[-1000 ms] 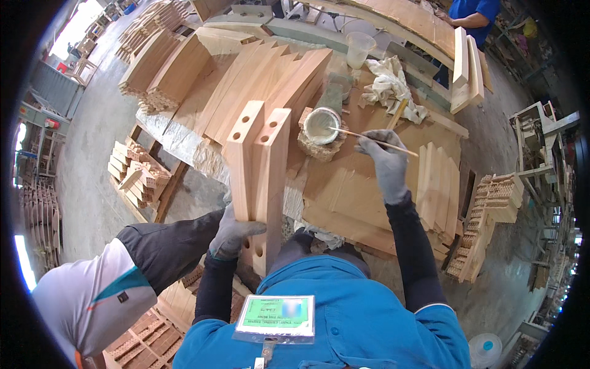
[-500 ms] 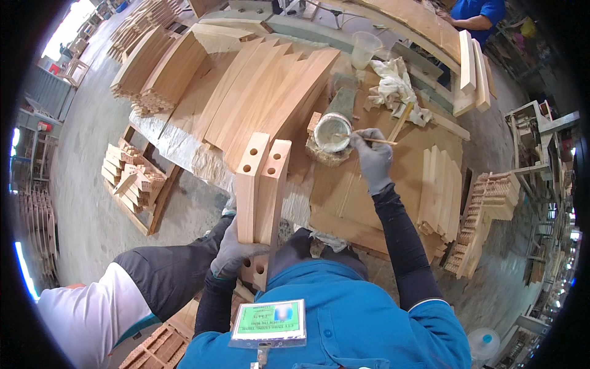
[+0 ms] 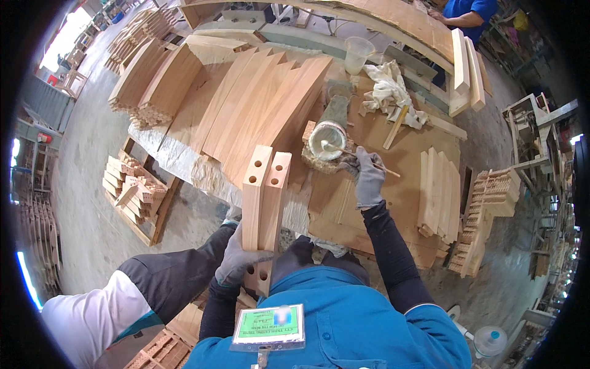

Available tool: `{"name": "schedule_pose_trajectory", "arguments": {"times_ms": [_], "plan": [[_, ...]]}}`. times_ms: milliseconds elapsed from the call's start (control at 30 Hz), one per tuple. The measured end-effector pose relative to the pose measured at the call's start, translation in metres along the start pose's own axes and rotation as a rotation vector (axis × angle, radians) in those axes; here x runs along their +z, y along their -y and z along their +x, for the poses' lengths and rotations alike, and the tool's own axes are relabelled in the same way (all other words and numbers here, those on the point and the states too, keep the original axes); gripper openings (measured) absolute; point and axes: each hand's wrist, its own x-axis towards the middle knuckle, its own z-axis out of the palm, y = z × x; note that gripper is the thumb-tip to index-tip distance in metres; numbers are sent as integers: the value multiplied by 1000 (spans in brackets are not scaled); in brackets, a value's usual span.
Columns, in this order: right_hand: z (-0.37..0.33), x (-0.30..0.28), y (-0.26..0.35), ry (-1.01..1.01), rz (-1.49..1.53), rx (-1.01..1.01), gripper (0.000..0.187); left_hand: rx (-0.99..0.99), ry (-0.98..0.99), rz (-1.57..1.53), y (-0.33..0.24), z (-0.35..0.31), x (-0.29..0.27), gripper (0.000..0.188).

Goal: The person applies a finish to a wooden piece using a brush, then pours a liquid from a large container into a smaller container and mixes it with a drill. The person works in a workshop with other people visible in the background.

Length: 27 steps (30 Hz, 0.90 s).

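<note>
My left hand (image 3: 236, 258), in a grey glove, is closed around two wooden pieces (image 3: 261, 200) held side by side and upright in front of my body. Round holes show in their top ends and near the bottom. In my gloved right hand (image 3: 367, 175) is a thin wooden stick (image 3: 380, 166), its tip coated in pale paste and held over the mouth of a white-rimmed cup (image 3: 327, 140). That cup holds whitish paste and leans on a block on the cardboard-covered table. A green-grey piece (image 3: 337, 111) lies behind it.
Long curved boards (image 3: 264, 98) lie left of the cup. A crumpled white cloth (image 3: 390, 92) and a clear plastic cup (image 3: 357, 54) sit farther back. Short slats (image 3: 438, 194) lie at right. One person's leg (image 3: 178, 270) is close on my left; another person (image 3: 470, 15) stands across.
The stick has come up with paste on its tip, and my right hand has shifted slightly down and toward me. The two wooden pieces sit slightly lower in view.
</note>
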Motion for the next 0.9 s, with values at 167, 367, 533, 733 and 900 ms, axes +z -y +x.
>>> {"name": "schedule_pose_trajectory", "arguments": {"times_ms": [167, 367, 533, 733, 900], "plan": [[-2, 1, -1, -35, 372, 149, 4, 13, 3, -28, -3, -3, 8, 84], [3, -8, 8, -35, 444, 221, 8, 77, -25, 72, -7, 0, 30, 89], [-14, -20, 67, -22, 446, 142, 9, 133, 28, 214, -19, 7, 63, 92], [-54, -54, 159, -76, 324, -89, 14, 228, 262, 349, -40, 25, 122, 94], [-74, -95, 187, -131, 355, -196, 11, 188, 426, 363, -62, 29, 176, 97]]}}
